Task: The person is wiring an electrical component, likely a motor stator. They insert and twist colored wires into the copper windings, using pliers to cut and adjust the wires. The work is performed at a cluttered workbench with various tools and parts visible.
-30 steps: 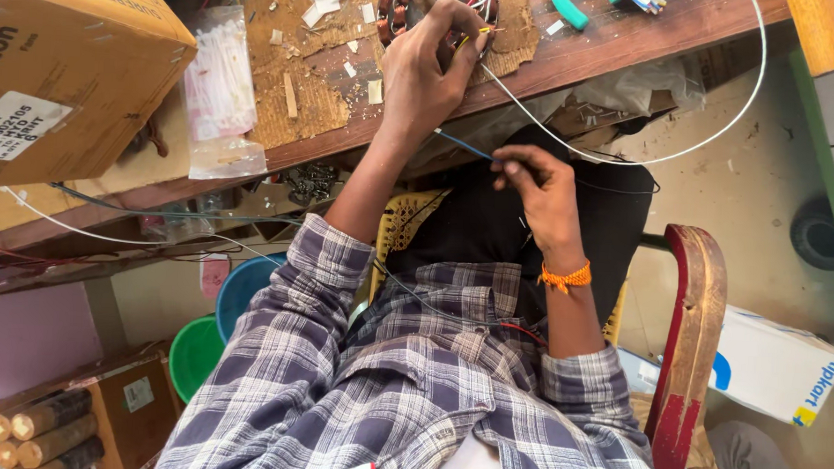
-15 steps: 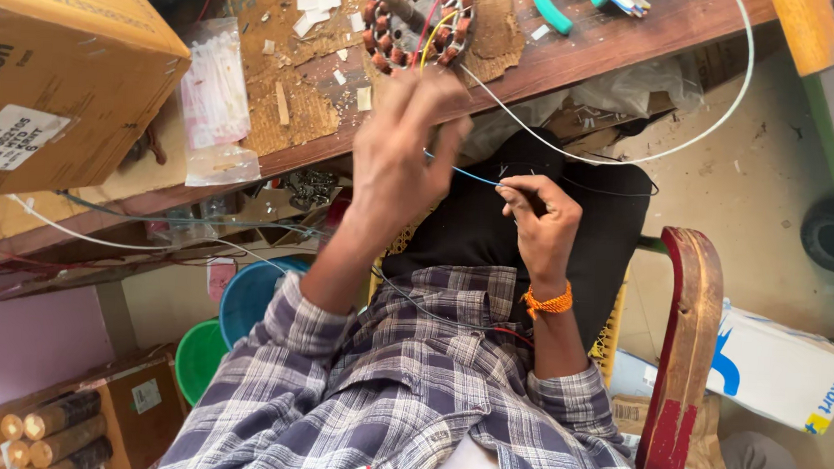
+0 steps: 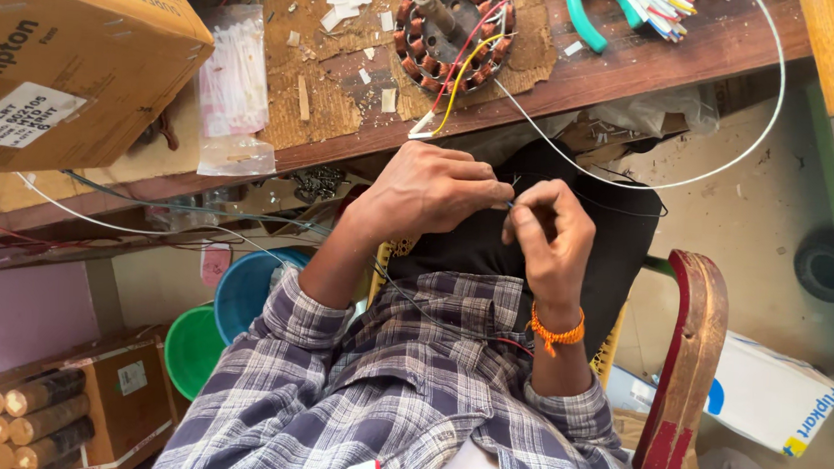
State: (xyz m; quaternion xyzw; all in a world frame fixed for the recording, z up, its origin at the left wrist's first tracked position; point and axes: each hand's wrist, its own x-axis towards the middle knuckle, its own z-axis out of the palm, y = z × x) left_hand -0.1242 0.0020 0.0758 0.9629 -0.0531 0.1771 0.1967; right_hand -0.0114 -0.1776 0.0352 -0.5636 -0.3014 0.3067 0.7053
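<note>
Here the left hand (image 3: 433,193) and the right hand (image 3: 548,233) meet fingertip to fingertip at mid-frame over the person's lap, both wrists bent inward. At the upper left sits a brown cardboard box (image 3: 64,55) with a white label, and right of it a clear bag of white strips (image 3: 234,86). Both hands pinch narrowly on a thin blue wire (image 3: 509,206) between them, below the copper-wound stator (image 3: 454,25) at the upper middle.

Bench edge (image 3: 554,100) blocks ahead; chair arm (image 3: 688,368) right; lap seemingly open.

Brown carton (image 3: 78,56) with white label (image 3: 24,114), clear packet (image 3: 234,86), white box (image 3: 771,395)
</note>
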